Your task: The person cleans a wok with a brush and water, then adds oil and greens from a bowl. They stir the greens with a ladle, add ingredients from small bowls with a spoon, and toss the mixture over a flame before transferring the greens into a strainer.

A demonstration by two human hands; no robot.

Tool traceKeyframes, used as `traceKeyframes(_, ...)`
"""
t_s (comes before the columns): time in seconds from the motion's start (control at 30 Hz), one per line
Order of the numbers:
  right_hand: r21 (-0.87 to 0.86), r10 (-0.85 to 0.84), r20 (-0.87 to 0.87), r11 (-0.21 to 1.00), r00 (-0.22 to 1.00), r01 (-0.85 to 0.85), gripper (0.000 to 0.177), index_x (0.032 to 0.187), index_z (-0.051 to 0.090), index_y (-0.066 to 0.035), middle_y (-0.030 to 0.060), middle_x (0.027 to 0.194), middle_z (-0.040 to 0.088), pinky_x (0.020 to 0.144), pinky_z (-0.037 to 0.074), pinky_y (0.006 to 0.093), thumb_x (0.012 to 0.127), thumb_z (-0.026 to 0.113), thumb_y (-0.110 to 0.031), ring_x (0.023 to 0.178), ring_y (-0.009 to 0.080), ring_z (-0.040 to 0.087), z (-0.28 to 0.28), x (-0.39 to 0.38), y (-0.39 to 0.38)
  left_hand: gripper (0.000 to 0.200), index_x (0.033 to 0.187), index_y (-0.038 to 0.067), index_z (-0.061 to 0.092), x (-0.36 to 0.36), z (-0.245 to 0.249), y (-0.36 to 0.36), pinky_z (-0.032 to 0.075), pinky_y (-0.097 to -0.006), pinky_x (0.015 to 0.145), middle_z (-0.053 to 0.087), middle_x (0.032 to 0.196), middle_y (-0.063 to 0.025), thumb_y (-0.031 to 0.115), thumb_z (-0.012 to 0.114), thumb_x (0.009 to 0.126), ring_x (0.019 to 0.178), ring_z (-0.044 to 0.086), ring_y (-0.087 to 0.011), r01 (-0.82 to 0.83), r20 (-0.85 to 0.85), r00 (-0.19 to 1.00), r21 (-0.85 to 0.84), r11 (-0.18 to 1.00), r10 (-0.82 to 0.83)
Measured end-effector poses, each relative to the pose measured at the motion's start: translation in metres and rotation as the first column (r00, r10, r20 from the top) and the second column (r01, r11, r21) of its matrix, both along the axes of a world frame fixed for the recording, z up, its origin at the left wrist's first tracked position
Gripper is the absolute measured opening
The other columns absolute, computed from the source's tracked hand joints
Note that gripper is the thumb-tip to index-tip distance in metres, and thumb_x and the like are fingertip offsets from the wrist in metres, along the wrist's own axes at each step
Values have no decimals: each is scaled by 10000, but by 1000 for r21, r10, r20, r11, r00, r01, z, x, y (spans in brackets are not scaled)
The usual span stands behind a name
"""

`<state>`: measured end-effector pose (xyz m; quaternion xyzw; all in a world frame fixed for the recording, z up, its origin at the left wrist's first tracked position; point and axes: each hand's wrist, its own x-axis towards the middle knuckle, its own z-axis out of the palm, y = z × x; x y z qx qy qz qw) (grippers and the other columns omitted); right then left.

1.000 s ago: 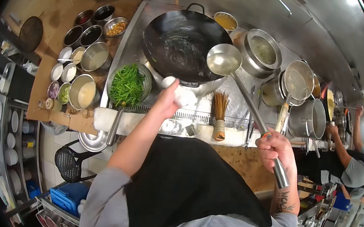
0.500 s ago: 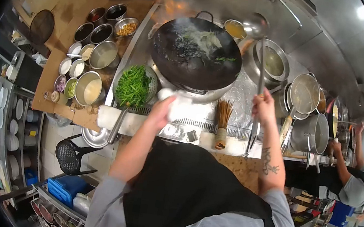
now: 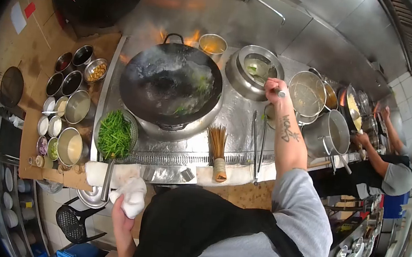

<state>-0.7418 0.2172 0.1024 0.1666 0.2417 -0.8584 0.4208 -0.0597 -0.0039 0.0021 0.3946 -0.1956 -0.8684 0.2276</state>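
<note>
My left hand is closed on a bunched white cloth at the counter's front edge. My right hand grips the handle of a ladle, whose bowl is down in the pot of liquid at the back. Smoke or steam rises from the large black wok, which holds some greens on its right side. Left of the wok, chopped green vegetables fill a perforated strainer. A bamboo brush lies near the front edge.
Flames show behind the wok, beside a bowl of yellow liquid. Metal tongs lie right of the brush. Seasoning containers stand at the left, a tall pot and sieve at the right. Another person works farther right.
The view has shifted. My right hand has moved the ladle from beside the wok into the pot of liquid. My left hand has drawn back with the cloth toward the front edge.
</note>
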Motion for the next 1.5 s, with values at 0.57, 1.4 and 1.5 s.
traceKeyframes(0.57, -350, 251, -26, 904, 968, -244, 295, 1172, 411, 170, 17, 721, 432, 401, 431, 202, 963, 403, -39, 481, 53, 448, 127, 221, 12, 464, 1368, -38, 439, -47, 7, -26, 478, -439, 1011, 578, 1312, -180, 207, 502, 978, 1173, 596, -322, 205, 6, 979, 7, 979, -205)
traceKeyframes(1.4, 859, 722, -512, 441, 466, 259, 599, 1423, 379, 61, 25, 839, 615, 469, 394, 226, 877, 614, -20, 544, 45, 485, 112, 334, 74, 466, 1373, -32, 431, -52, -6, -33, 485, -432, 1008, 576, 1313, -178, 199, 523, 979, 1177, 594, -314, 253, 19, 967, 29, 967, -254)
traceKeyframes(1.5, 850, 645, -514, 470, 565, 238, 610, 1435, 365, 42, 13, 788, 590, 435, 392, 236, 881, 610, -27, 505, 56, 473, 108, 343, 74, 469, 1369, -52, 421, -58, 3, -31, 493, -433, 991, 570, 1308, -179, 179, 524, 973, 1166, 597, -312, 255, 32, 966, 18, 967, -255)
